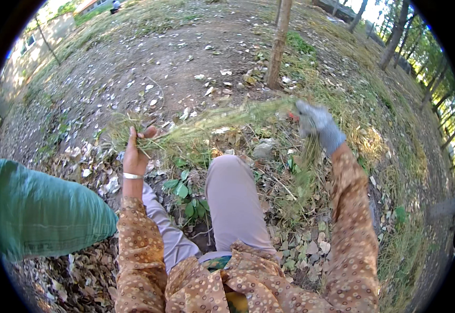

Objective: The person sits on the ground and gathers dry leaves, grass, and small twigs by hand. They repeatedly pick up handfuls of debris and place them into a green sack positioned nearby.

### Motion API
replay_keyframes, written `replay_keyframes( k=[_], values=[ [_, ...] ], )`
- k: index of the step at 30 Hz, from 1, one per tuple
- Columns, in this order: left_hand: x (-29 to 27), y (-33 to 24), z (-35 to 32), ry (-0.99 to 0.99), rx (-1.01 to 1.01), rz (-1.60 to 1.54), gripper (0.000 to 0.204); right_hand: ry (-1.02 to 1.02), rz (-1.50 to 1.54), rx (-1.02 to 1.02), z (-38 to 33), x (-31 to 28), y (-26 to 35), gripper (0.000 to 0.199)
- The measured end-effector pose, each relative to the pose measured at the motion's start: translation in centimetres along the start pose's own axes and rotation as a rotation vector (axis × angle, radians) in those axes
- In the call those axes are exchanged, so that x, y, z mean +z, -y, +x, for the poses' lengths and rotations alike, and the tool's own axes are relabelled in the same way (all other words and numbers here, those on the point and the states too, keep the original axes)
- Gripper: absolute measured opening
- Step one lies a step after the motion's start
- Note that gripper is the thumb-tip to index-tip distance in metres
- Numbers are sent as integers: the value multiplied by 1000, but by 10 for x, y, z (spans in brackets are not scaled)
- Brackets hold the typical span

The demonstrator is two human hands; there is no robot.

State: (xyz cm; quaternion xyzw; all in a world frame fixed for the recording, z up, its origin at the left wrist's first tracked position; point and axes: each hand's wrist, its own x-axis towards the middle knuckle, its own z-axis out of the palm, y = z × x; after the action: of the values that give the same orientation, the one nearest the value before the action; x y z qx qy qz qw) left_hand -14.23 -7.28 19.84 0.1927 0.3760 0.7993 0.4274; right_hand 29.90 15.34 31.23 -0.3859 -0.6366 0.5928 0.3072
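Note:
A long bunch of green grass (227, 117) stretches, slightly blurred, between my two hands above the ground. My bare left hand (138, 151), with a pale bangle at the wrist, is closed round one end, and loose stalks stick out past its fingers. On the other side my right hand (319, 125), in a grey glove, grips the far end, with more grass hanging below it. A small red spot shows beside the gloved fingers; what it belongs to cannot be made out.
A full green sack (50, 206) lies at my left. Beyond my hands a slim tree trunk (281, 47) rises. Low leafy plants (183, 190) grow between my bent legs, and dry leaves (311, 250) litter the soil. More trees stand at the right.

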Motion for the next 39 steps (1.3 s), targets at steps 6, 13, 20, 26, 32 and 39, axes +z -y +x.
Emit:
replay_keyframes(
  k=[6,13,20,26,32,39],
  values=[
    [-21,-65,-4,-55,166,220,38,-177,-1644,-1187,77,29,65,42],
    [-98,-49,-7,-312,153,-115,36,234,-1830,-939,97,111,34,30],
    [-142,48,-4,-605,-30,336,41,500,-2065,-1036,159,124,-133,25],
    [-224,116,9,-859,-163,354,45,890,-2150,-289,190,181,-236,29],
    [-241,157,20,-1157,-203,130,53,418,-1673,-232,189,195,-316,16],
    [-227,172,0,-1190,-17,108,58,369,-1366,-66,162,204,-320,58]
  ],
)
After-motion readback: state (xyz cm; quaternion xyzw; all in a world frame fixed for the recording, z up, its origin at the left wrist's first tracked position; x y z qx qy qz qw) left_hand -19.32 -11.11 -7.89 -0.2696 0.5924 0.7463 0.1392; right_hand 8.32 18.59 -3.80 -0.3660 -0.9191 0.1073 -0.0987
